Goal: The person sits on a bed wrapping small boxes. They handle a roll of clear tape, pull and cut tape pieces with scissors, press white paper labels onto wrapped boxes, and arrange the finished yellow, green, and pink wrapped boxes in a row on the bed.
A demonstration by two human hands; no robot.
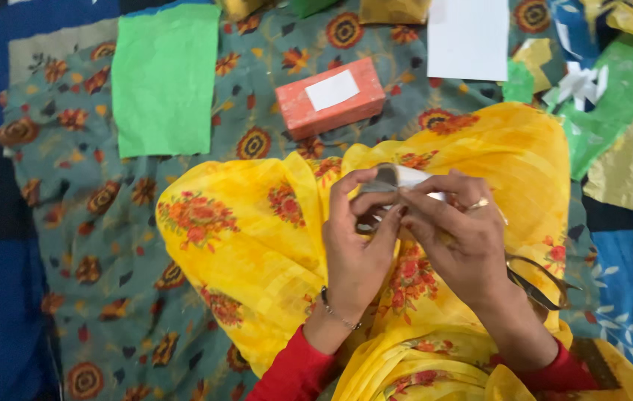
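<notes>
Both hands cover most of the small white-and-grey piece [400, 178], so its shape cannot be told. The scissors [536, 286] lie half hidden behind the right wrist.

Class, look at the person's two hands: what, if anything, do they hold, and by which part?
Both the left hand and right hand pinch a small white folded paper piece by its lower edge.
</notes>
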